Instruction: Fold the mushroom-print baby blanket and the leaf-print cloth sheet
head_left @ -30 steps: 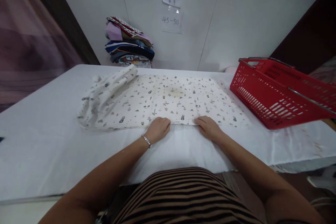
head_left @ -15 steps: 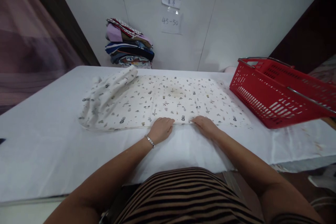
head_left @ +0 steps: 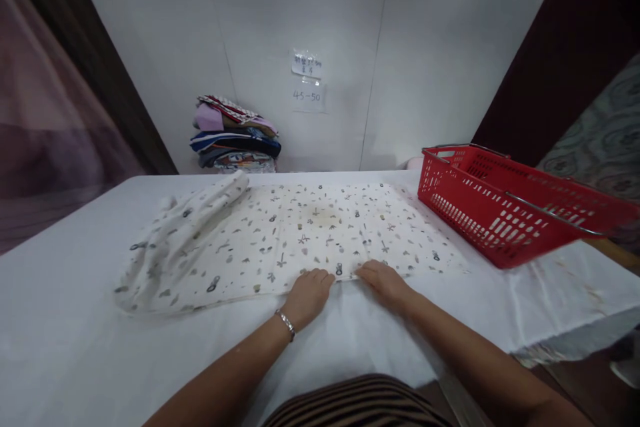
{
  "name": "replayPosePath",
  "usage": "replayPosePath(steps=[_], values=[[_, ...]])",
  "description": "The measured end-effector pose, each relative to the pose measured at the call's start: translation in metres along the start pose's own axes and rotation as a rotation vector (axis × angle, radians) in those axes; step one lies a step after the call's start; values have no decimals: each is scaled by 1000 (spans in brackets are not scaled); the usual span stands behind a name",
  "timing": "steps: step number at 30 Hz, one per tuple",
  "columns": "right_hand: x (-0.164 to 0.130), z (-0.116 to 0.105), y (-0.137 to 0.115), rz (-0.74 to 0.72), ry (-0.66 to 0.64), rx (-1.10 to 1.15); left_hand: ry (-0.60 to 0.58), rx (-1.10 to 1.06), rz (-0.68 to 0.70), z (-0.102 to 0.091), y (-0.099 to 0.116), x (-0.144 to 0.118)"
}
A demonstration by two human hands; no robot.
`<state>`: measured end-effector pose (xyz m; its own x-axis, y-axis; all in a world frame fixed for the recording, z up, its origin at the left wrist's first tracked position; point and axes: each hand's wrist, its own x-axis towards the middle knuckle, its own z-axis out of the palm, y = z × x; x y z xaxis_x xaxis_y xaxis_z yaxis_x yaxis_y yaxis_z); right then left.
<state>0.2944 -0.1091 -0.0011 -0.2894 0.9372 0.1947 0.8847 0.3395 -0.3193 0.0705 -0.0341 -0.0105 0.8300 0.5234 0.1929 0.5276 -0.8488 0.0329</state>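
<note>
A white cloth (head_left: 320, 233) with a small grey and tan print lies spread across the table, its left part bunched into a loose fold. My left hand (head_left: 309, 295), a silver bracelet at its wrist, has its fingers curled over the cloth's near edge. A short way to the right, my right hand (head_left: 383, 281) pinches the same edge. Between the two hands a short stretch of that edge shows. My thumbs are mostly hidden.
The table (head_left: 65, 267) has a white cover. A red plastic basket (head_left: 475, 213) with metal handles stands at the right. Folded cloths (head_left: 237, 137) are piled at the back left, against a wall bearing paper signs (head_left: 309, 95). A pinkish curtain (head_left: 45, 120) hangs at the left.
The camera has tilted up, so everything sits lower in view. Both hands still grip the near edge of the cloth, which appears pulled slightly toward me.
</note>
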Motion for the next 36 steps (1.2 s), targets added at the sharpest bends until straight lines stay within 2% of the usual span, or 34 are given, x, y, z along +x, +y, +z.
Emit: replayPosePath(steps=[6,12,17,29,33,36], values=[[-3,5,-4,-51,10,-127,-61,-3,-2,-4,2,-2],[-3,10,1,-107,72,-187,40,27,52,2,4,7],[-5,15,13,-164,140,-254,8,45,99,4,4,18],[-39,-13,64,58,123,-365,50,-81,149,1,-4,18],[-45,-14,69,34,75,-361,48,-85,219,-2,-3,18],[-47,-16,68,6,51,-328,45,-50,221,-2,0,18]])
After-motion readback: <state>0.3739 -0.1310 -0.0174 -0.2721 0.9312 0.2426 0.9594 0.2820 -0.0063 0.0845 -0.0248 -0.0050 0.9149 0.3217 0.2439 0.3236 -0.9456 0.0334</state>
